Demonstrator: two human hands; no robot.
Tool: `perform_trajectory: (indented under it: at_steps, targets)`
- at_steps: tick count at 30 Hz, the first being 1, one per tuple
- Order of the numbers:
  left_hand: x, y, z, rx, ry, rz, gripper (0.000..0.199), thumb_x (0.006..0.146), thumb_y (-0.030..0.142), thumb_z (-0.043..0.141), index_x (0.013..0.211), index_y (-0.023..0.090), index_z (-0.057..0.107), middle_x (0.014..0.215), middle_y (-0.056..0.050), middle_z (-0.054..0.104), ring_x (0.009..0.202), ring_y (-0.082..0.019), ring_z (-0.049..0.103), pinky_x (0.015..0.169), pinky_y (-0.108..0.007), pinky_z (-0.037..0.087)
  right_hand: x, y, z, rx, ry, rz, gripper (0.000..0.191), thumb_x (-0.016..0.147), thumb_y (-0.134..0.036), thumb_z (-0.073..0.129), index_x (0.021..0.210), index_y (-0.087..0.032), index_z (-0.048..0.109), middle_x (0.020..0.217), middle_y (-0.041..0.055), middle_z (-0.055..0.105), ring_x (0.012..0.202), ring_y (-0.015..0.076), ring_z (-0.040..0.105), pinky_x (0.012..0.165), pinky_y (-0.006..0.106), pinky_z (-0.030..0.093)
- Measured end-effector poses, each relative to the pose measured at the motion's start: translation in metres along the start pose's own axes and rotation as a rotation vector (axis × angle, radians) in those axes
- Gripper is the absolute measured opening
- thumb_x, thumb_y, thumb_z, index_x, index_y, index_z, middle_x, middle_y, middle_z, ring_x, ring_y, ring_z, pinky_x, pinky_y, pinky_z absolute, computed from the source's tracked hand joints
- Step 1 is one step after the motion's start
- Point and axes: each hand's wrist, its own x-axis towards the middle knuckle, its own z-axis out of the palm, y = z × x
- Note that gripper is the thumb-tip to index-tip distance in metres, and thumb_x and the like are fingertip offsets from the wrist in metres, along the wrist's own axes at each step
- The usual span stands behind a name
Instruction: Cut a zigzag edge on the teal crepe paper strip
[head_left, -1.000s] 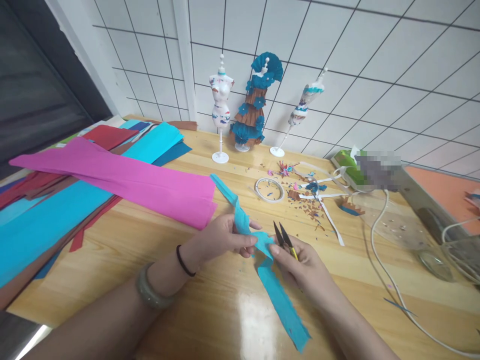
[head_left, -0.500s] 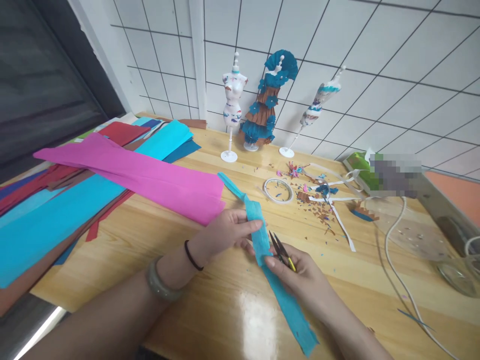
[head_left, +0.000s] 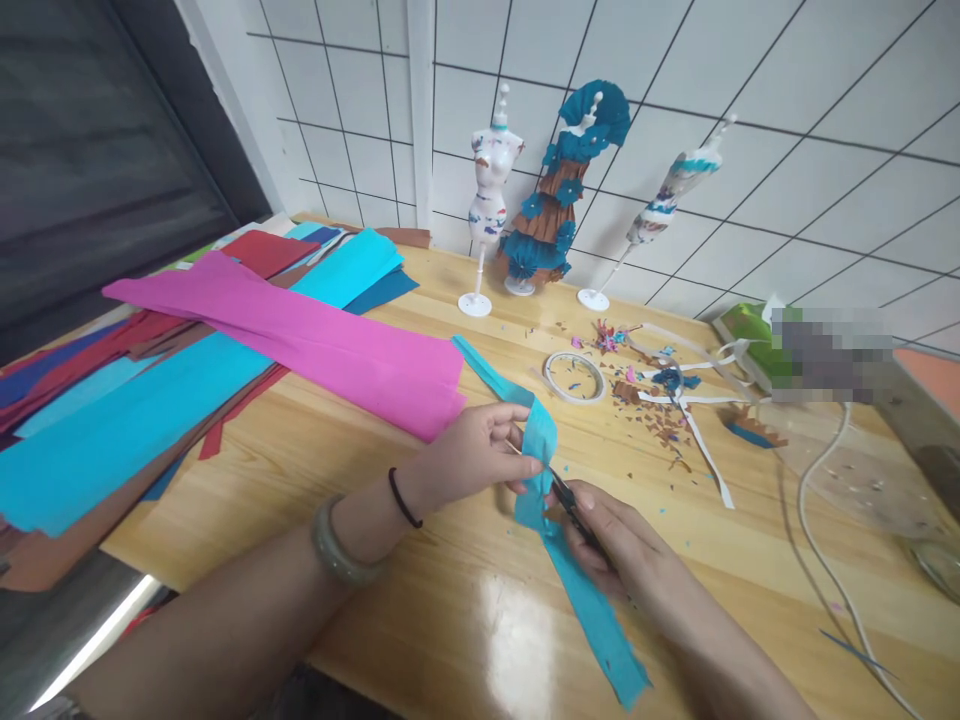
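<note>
A long turquoise crepe paper strip [head_left: 592, 610] runs from beside the pink sheet down toward the table's front edge. My left hand [head_left: 487, 450] pinches its middle part, thumb on the near face and the paper curling over the fingers. Closed around a pair of small dark scissors [head_left: 574, 510], my right hand [head_left: 619, 540] is just right of the strip. The scissor tips meet the strip's right edge beside my left thumb; whether the blades are apart cannot be made out.
Crepe paper sheets, a pink one [head_left: 360, 360] on top, lie at left. Behind stand a bare white mannequin [head_left: 495, 180], a dressed mannequin [head_left: 551, 200] and a tilted mannequin [head_left: 682, 190]. A tape roll [head_left: 574, 378], paper scraps [head_left: 660, 415] and a white cable [head_left: 814, 530] lie at right.
My right hand has turned the scissors from resting in the palm to a grip with the tips at the strip's edge. My left hand has lifted and curled the strip. The view shifted slightly.
</note>
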Motion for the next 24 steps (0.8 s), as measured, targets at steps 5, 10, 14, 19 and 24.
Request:
perform_trajectory:
  at_steps: [5,10,14,19,24]
  targets:
    - [0.0011,-0.0004,-0.0014,-0.052,0.024,0.012,0.036,0.059,0.019,0.073,0.090,0.010,0.055,0.074,-0.003,0.060,0.061,-0.009,0.057,0.061,-0.025,0.048,0.0003,0.0052,-0.0023,-0.004,0.020,-0.012,0.038,0.090,-0.050,0.028,0.092,-0.018,0.051,0.049,-0.0086,0.026,0.041,0.0092,0.023,0.040,0.022,0.019]
    - [-0.0001,0.0040,-0.0003,-0.033,0.087,-0.015,0.039,0.060,0.021,0.072,0.092,0.009,0.054,0.074,-0.003,0.060,0.060,-0.011,0.056,0.055,-0.025,0.048,-0.0010,0.0039,-0.0026,0.005,0.016,-0.015,0.036,0.091,-0.047,0.029,0.086,-0.019,0.050,0.050,-0.0080,0.028,0.042,0.0092,0.024,0.041,0.022,0.020]
    - [-0.0021,0.0051,0.0022,0.002,0.081,-0.015,0.043,0.058,0.023,0.073,0.094,0.009,0.053,0.068,-0.001,0.058,0.054,-0.009,0.054,0.050,-0.024,0.047,-0.0019,0.0000,0.0000,0.021,-0.004,-0.001,0.033,0.091,-0.047,0.029,0.083,-0.020,0.048,0.050,-0.0080,0.028,0.043,0.0095,0.023,0.040,0.022,0.018]
    - [-0.0025,0.0035,0.0054,0.005,0.076,-0.004,0.044,0.059,0.020,0.072,0.097,0.010,0.053,0.072,-0.002,0.059,0.060,-0.012,0.058,0.053,-0.025,0.048,0.0002,0.0039,0.0022,0.014,0.022,-0.020,0.032,0.090,-0.047,0.030,0.079,-0.020,0.045,0.051,-0.0077,0.028,0.044,0.0098,0.024,0.041,0.023,0.020]
    - [-0.0026,0.0042,0.0069,0.034,0.087,-0.015,0.045,0.057,0.008,0.070,0.099,0.010,0.053,0.073,0.001,0.056,0.056,-0.007,0.057,0.056,-0.022,0.047,0.0011,0.0086,0.0016,0.025,0.038,-0.014,0.032,0.091,-0.047,0.030,0.075,-0.021,0.041,0.051,-0.0080,0.027,0.044,0.0095,0.023,0.041,0.022,0.019]
